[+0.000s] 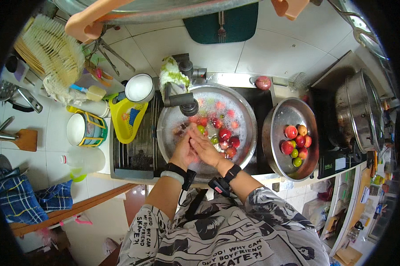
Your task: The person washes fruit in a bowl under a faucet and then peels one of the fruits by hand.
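Observation:
A round metal basin (251, 146) stands in the sink under a black faucet (189, 109). It holds foamy water with red fruits (225, 134) and small green fruits (214, 140). Over the basin's near left part, my left hand (183, 151) and my right hand (205, 148) are pressed together, fingers pointing away from me. Whether anything lies between the palms is hidden. Just beyond the fingertips are a green fruit (200, 129) and several red ones. To the right, a second metal basin (270, 146) holds red fruits (290, 132), small green fruits (297, 162) and an orange-brown one (301, 129).
Left of the basin are a yellow strainer basket (120, 124), a white bowl (139, 87) and a plastic jug (87, 159). A red fruit (263, 82) sits behind the sink. A lidded steel pot (359, 113) stands on the stove at right. A large pan with orange handles (93, 20) hangs overhead.

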`<state>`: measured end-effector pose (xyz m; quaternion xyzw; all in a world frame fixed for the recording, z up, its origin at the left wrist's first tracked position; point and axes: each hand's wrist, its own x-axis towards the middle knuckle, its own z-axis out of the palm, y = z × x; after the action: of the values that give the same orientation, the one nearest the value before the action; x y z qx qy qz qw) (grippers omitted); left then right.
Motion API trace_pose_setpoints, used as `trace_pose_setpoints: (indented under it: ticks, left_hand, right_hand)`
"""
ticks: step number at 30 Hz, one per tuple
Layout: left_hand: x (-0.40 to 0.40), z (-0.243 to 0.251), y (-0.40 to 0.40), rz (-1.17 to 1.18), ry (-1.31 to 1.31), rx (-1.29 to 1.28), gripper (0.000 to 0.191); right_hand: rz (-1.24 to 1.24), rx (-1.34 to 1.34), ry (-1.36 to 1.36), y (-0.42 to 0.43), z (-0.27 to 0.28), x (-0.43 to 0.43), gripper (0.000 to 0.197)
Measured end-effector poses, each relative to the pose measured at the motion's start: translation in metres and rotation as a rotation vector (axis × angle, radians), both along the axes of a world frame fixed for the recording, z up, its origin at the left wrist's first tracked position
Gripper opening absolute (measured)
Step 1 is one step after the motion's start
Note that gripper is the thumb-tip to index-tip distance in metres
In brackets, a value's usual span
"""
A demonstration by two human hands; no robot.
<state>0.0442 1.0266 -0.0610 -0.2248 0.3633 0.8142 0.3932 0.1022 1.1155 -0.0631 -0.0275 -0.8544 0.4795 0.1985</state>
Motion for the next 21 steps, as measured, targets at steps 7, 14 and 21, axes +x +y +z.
trace_pose_setpoints:
  ticks: [7,14,21]
  left_hand:
    - [-0.004,0.042,-0.001,-0.075,-0.036,-0.151,0.033]
    - [-0.004,0.03,-0.008,0.045,-0.043,-0.057,0.031]
    - [0.002,0.047,0.001,-0.139,0.072,-0.2,0.034]
  right_hand:
    - [-0.464,-0.842,-0.541,0.081,-0.092,0.012,0.037]
    - [0.146,-1.135,-0.326,0.048,0.024,-0.01,0.039]
    - [0.069,-0.487,-0.405,0.015,0.025,-0.02,0.057]
